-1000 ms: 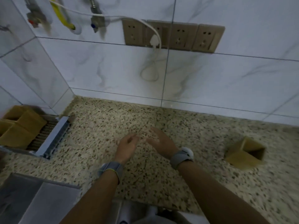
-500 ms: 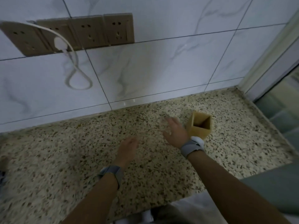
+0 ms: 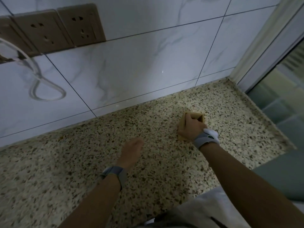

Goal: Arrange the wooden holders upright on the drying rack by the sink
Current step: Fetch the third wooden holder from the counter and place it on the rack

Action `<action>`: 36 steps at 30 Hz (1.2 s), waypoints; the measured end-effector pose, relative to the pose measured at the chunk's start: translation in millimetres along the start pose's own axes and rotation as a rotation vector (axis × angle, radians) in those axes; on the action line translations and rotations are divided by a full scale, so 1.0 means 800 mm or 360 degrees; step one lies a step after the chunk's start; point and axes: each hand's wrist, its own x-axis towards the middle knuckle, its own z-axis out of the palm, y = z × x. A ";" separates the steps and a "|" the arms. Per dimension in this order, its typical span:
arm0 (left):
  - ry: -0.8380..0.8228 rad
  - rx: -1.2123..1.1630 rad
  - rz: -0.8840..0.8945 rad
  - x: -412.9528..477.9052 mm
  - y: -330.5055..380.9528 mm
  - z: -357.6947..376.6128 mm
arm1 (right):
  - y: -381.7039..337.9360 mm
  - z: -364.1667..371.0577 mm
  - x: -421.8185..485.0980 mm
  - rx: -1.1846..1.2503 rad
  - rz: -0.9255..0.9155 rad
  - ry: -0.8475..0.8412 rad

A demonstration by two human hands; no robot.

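A square wooden holder [image 3: 198,117] stands on the speckled countertop [image 3: 82,162] at the right, its open top facing up. My right hand [image 3: 190,127] covers most of it, fingers wrapped over its rim and near side. My left hand [image 3: 131,151] hovers flat over the counter's middle, fingers loosely together and holding nothing. The drying rack and the other holders are out of view.
A tiled wall [image 3: 131,63] rises behind the counter, with brown wall sockets [image 3: 54,28] and a looped white cable [image 3: 39,86] at upper left. The counter ends at a window frame [image 3: 266,51] on the right. A drop lies beyond the front right edge.
The view has swung right, away from the rack. My right hand reached forward to the holder and closed on it. My left hand stayed near the middle.
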 end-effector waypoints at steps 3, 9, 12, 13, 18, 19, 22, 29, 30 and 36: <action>0.0001 -0.0046 -0.0062 0.006 0.007 0.010 | -0.006 0.001 0.009 -0.0084 0.0069 -0.0120; 0.0017 -0.0227 -0.0162 0.021 0.020 0.025 | -0.010 -0.003 0.016 -0.0062 -0.0040 -0.0181; 0.0045 -0.0333 -0.0184 0.025 0.017 0.029 | -0.029 -0.009 0.017 -0.0103 -0.0157 -0.0152; 0.0055 -0.0409 -0.0229 0.025 0.016 0.027 | -0.040 -0.009 0.017 -0.0122 -0.0211 -0.0164; 0.0055 -0.0898 -0.0458 0.021 0.021 0.002 | -0.108 -0.017 0.004 0.0000 -0.0566 -0.0135; 0.0069 -0.0993 -0.0470 0.019 0.017 -0.009 | -0.126 -0.017 -0.001 0.0027 -0.0643 -0.0143; 0.0147 -0.1278 -0.0461 0.010 -0.002 -0.045 | -0.185 -0.016 -0.020 0.0107 -0.0893 -0.0212; 0.0241 -0.1828 -0.0295 -0.022 -0.066 -0.131 | -0.319 0.007 -0.065 0.0052 -0.1206 -0.0409; 0.0261 -0.1890 -0.0268 -0.027 -0.074 -0.143 | -0.337 0.012 -0.072 0.0038 -0.1239 -0.0428; 0.0569 -0.2090 -0.0144 -0.061 -0.110 -0.212 | -0.429 0.043 -0.112 0.0011 -0.1362 -0.0479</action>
